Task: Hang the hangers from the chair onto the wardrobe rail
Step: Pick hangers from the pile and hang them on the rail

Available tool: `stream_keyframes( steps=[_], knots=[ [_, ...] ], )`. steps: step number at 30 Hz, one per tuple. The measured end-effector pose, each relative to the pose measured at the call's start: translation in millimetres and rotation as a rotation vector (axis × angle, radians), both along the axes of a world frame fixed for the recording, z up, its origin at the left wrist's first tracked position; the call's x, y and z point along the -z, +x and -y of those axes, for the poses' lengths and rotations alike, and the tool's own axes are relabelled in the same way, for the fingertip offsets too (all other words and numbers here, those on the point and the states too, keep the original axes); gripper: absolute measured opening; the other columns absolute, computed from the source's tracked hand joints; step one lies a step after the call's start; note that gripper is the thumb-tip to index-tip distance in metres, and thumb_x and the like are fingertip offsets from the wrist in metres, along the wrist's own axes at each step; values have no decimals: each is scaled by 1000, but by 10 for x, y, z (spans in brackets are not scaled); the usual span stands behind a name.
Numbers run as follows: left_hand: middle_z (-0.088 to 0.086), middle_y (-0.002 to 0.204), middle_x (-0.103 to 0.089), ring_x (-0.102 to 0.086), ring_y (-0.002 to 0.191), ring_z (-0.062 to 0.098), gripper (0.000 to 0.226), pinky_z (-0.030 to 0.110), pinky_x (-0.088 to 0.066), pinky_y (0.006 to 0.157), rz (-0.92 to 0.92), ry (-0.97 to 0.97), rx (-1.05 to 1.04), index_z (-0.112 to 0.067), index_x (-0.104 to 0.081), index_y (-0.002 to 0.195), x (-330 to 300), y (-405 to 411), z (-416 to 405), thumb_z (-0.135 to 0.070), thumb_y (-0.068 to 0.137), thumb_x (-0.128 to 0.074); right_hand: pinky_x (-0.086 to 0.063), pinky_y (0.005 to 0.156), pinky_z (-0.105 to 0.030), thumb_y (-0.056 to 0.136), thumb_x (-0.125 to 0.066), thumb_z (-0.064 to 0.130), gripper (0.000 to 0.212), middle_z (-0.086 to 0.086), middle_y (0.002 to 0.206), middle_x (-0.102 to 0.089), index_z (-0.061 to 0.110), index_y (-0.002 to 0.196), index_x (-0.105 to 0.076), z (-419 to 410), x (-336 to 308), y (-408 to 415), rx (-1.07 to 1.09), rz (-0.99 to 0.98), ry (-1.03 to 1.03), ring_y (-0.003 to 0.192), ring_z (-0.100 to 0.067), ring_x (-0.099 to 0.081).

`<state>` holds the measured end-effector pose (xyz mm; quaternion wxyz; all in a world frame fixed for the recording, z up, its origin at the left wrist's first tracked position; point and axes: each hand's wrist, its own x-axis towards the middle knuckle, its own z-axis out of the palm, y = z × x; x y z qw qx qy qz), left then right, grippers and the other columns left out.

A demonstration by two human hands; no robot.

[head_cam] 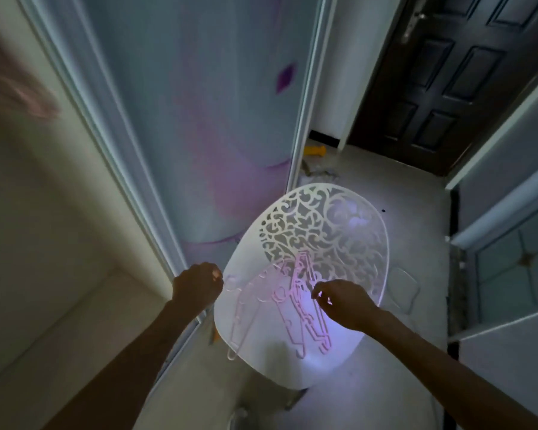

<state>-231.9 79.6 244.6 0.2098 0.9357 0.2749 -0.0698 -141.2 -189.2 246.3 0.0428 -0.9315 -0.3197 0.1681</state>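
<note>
Several pale pink plastic hangers (280,305) lie in a loose pile on the seat of a white chair (295,364) with a cut-out lace backrest. My left hand (198,285) hovers at the chair's left edge, fingers curled in, holding nothing that I can see. My right hand (342,301) is over the right side of the pile, fingers bent and slightly apart just above a hanger; whether it touches one is unclear. The wardrobe's open interior (44,228) is at the left; no rail is in view.
A sliding wardrobe door (199,119) with a purple pattern stands behind the chair. A dark wooden door (448,82) is at the back right, glass-panelled doors (516,259) at the right. A yellow object (316,150) lies on the floor beyond the chair.
</note>
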Motion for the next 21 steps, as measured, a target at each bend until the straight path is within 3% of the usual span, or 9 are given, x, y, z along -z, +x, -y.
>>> stream_keyframes(
  steps=[7, 11, 14, 16, 19, 21],
  knots=[
    [1, 130, -56, -54, 120, 22, 31, 28, -40, 100, -285, -207, 17, -22, -59, 120, 1361, 559, 60, -25, 94, -45, -44, 83, -28, 93, -41, 23, 28, 0, 113, -65, 28, 112, -61, 143, 1219, 471, 172, -208, -105, 105, -21, -60],
    [10, 130, -57, -54, 119, 27, 35, 31, -43, 97, -326, -364, -173, -11, -55, 127, 2013, 802, 77, -14, 93, -46, -43, 81, -26, 94, -40, 20, 30, -1, 116, -65, 24, 115, -60, 34, 1926, 648, 278, -253, -109, 104, -23, -60],
    [12, 134, -52, -51, 123, 28, 42, 28, -40, 96, -345, -416, -267, -7, -47, 134, 2510, 886, 128, -13, 93, -50, -45, 89, -32, 94, -41, 19, 33, -4, 124, -58, 18, 125, -51, -30, 2467, 727, 377, -264, -85, 113, -23, -55],
    [13, 139, -48, -47, 127, 30, 51, 33, -38, 102, -349, -366, -258, -7, -41, 137, 2799, 894, 175, -17, 90, -56, -41, 101, -38, 94, -45, 25, 48, -9, 141, -42, 13, 139, -34, -46, 2779, 782, 459, -258, -109, 128, -25, -42],
    [15, 141, -45, -48, 124, 34, 64, 42, -40, 104, -311, -288, -242, -6, -34, 141, 3147, 921, 247, -20, 86, -63, -25, 112, -44, 86, -57, 48, 90, -14, 155, -12, 7, 148, -5, -26, 3192, 902, 591, -256, -147, 143, -31, -16],
    [17, 137, -46, -52, 119, 35, 67, 42, -43, 99, -292, -301, -230, -4, -33, 140, 3304, 956, 315, -21, 85, -65, -27, 111, -44, 77, -63, 57, 108, -15, 154, -14, 5, 148, 0, -6, 3386, 968, 642, -240, -132, 142, -31, -17]
  ],
)
